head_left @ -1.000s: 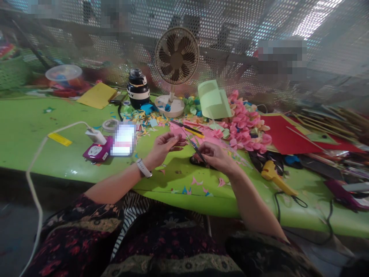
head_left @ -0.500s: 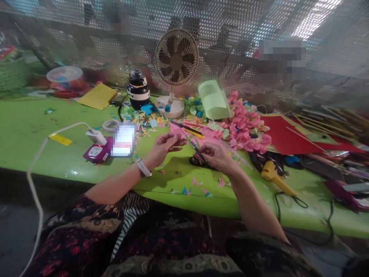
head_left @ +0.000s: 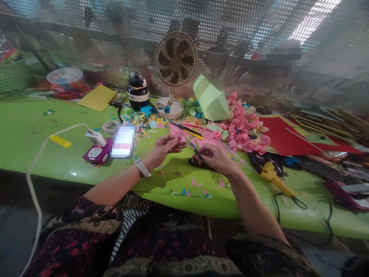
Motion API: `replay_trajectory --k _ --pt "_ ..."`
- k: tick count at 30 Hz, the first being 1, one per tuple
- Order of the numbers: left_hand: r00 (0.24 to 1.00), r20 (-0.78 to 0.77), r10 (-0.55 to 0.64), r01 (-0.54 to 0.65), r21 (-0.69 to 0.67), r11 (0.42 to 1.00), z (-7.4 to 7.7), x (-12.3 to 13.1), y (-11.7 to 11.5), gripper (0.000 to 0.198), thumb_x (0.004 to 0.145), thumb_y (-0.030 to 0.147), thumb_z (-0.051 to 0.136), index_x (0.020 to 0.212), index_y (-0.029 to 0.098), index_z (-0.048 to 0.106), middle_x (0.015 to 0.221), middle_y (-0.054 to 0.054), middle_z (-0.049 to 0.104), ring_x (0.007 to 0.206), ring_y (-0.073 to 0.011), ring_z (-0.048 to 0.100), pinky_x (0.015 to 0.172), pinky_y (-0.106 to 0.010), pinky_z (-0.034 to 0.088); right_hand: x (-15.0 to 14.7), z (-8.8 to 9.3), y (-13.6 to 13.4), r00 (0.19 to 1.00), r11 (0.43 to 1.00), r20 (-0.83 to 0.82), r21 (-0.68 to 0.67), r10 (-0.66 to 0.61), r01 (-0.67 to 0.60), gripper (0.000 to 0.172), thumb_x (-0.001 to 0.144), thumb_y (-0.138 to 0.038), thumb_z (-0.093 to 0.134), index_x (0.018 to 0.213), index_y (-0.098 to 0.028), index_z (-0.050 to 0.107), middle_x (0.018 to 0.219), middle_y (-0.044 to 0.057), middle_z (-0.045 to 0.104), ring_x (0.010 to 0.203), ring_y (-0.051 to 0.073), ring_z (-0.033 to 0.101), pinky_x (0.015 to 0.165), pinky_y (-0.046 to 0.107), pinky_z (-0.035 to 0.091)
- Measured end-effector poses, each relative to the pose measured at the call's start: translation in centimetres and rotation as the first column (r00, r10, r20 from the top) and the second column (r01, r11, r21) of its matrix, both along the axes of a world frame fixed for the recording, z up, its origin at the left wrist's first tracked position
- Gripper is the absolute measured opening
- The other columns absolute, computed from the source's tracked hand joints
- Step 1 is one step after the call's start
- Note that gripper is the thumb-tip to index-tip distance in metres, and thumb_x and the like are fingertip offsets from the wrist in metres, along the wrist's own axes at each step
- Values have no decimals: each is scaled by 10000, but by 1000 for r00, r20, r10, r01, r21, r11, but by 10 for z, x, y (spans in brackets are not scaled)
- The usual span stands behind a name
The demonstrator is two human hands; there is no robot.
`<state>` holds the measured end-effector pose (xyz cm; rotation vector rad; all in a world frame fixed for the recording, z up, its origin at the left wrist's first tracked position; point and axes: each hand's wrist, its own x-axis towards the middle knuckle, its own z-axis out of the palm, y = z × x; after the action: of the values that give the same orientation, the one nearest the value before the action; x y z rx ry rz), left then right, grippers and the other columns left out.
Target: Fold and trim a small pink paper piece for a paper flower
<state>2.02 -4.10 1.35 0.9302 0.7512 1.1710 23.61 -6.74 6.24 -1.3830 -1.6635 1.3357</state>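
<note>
My right hand [head_left: 216, 158] is closed round a pair of scissors [head_left: 193, 147], whose blades point up and left over the green table [head_left: 34, 142]. My left hand [head_left: 164, 148] is held just left of the blades, fingers curled and pinched on a small pink paper piece that is hard to make out. A white watch sits on my left wrist. Pink paper [head_left: 207, 139] lies on the table right behind both hands. Small cut paper scraps [head_left: 196, 184] lie in front of them near the table edge.
Behind stand a small desk fan [head_left: 175, 65], a black bottle [head_left: 137, 92] and a pale green folded sheet [head_left: 210, 100]. A heap of pink paper flowers [head_left: 245, 129] and red paper [head_left: 281, 134] lie right. A yellow glue gun [head_left: 275, 179] and a purple power strip [head_left: 96, 153] flank my hands.
The pale green sheet behind the fan has tipped and changed shape. My hands have barely shifted, still holding scissors and paper.
</note>
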Motion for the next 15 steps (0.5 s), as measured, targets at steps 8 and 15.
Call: replay_trajectory --k 8,15 --pt "998 8 59 -59 -8 998 1 -1 2 444 653 500 908 877 166 720 845 -63 798 866 -218 784 757 -308 611 0 0 0 1000 1000 17 8 6 -6 626 546 -731 844 714 -193 570 584 -25 599 531 103 555 486 234 408" --pt "997 20 76 -76 0 997 -1 -2 4 450 608 487 931 847 162 734 786 -38 784 774 -188 776 713 -277 609 1 2 1 1000 1000 22 -24 10 -10 632 519 -722 861 706 -189 579 559 -24 602 495 90 523 461 223 364"
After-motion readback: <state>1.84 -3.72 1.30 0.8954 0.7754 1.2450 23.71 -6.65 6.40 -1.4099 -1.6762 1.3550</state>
